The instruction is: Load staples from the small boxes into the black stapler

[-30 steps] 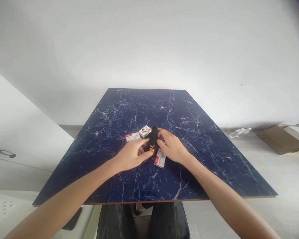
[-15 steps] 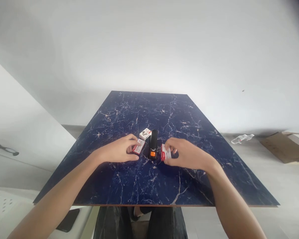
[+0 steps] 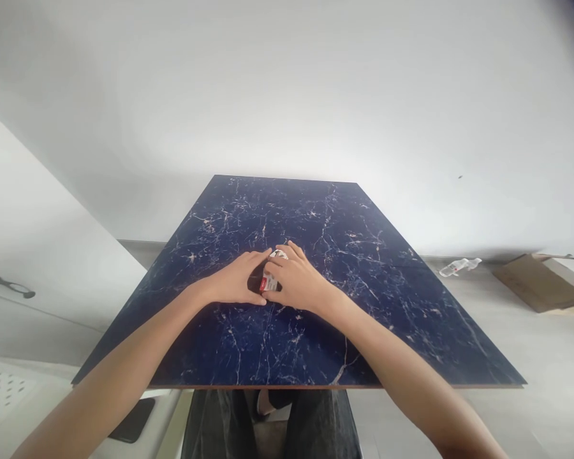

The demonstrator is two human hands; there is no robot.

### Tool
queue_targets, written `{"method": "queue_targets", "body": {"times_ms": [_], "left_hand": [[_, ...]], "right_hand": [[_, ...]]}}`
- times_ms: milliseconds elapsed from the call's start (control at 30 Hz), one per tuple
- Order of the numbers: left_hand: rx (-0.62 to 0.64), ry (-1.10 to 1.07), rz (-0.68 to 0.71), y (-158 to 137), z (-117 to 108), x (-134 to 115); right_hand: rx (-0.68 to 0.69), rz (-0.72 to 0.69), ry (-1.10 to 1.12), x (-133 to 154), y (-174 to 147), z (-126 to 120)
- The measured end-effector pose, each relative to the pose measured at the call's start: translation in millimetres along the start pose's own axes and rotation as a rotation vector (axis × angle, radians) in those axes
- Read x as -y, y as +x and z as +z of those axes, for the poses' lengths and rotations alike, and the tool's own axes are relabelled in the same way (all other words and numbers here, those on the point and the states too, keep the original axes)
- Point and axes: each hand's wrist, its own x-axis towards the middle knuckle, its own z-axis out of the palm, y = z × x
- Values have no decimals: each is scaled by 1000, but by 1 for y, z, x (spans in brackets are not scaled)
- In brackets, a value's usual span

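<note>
A small red and white box point(image 3: 270, 283) is held between the thumb and fingers of my right hand point(image 3: 301, 280), over the middle of the table. My left hand point(image 3: 234, 280) is curved open on its left side, with thumb and fingers apart and the fingertips close to the boxes. Whether it touches anything I cannot tell. Just behind lies a white box point(image 3: 278, 254) with a dark picture, partly covered by my right fingers. The black, orange-marked object and the other red and white box cannot be made out; my hands cover that spot.
The dark blue marbled table point(image 3: 287, 210) ends near my legs and reaches back to the white wall. A white cabinet point(image 3: 38, 255) stands left. A plastic bottle point(image 3: 459, 266) and an opened cardboard box point(image 3: 536, 284) lie on the floor at right. A black phone-like slab point(image 3: 132, 421) lies lower left.
My right hand has moved left with its red and white box, across the black object, to meet my left hand. The left fingers have spread from the box they were holding.
</note>
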Motion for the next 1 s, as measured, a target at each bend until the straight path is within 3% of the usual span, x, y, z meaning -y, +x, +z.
{"method": "queue_targets", "body": {"times_ms": [100, 200, 267, 333, 433, 567, 833, 1000], "left_hand": [[-24, -35, 30, 0, -3, -3], [-49, -40, 64, 2, -2, -7], [-47, -40, 75, 3, 1, -10], [-55, -59, 69, 3, 5, -15], [-84, -94, 47, 5, 14, -23], [-90, -131, -17, 10, 21, -29], [16, -376, -48, 7, 20, -34], [-185, -139, -51, 11, 8, -27]], "right_hand": [[-104, 125, 173, -17, -15, -10], [-238, 339, 288, -37, -34, -24], [-148, 464, 390, -47, -43, -26], [43, 532, 515, -52, -47, -22], [182, 551, 665, -51, -46, -13], [172, 589, 738, -45, -44, -9], [174, 594, 780, -49, -45, -9], [209, 584, 803, -50, -45, -11]]}}
